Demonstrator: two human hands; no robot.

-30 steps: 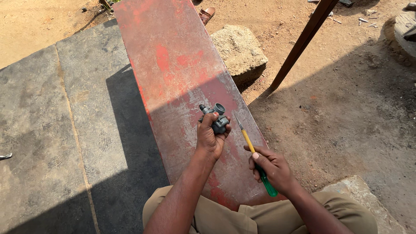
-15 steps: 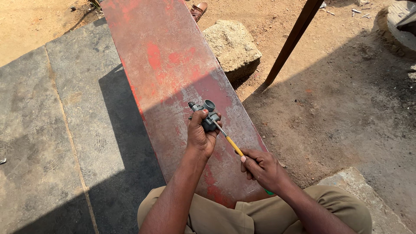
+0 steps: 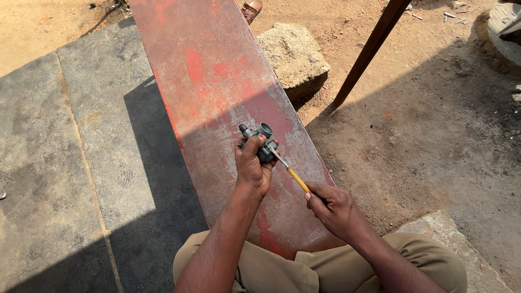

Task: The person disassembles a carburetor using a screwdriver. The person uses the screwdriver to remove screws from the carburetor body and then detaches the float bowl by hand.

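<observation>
Our left hand (image 3: 253,169) closes its grip around a small grey metal part (image 3: 259,142), holding it just above the worn red surface (image 3: 211,92), near its middle. Our right hand (image 3: 335,209) grips a yellow-handled screwdriver (image 3: 292,174), its tip touching the part. A rough stone block (image 3: 293,54) sits on the dirt to the far right.

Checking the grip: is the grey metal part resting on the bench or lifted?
Cannot tell: the left hand grips the grey metal part over the red bench, hiding its underside.
</observation>
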